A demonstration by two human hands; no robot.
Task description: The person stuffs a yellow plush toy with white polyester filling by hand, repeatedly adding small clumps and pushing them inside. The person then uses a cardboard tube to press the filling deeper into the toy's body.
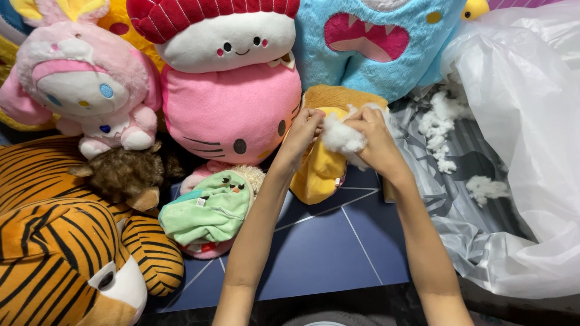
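At the far left the tiger plush (66, 241) lies near me, with the pink rabbit plush (84, 84) behind it and the small green doll (205, 211) on the dark blue surface (326, 253). None of these touch my work. My left hand (302, 133) has its grip pinched on the edge of the yellow plush skin (320, 169), which hangs limp in the middle, just in front of the pink cat cushion (232, 111). If that pinch slips, I judge the opening folds shut and the filling goes nowhere. My right hand (371, 136) has its grip closed around a wad of white stuffing (341, 137), touching the skin's mouth. Pushing too hard could strain the seam, or tufts could shed. To the right, loose stuffing clumps (441, 121) already lie scattered beside the clear plastic bag (525, 151); a careless elbow could spread more.
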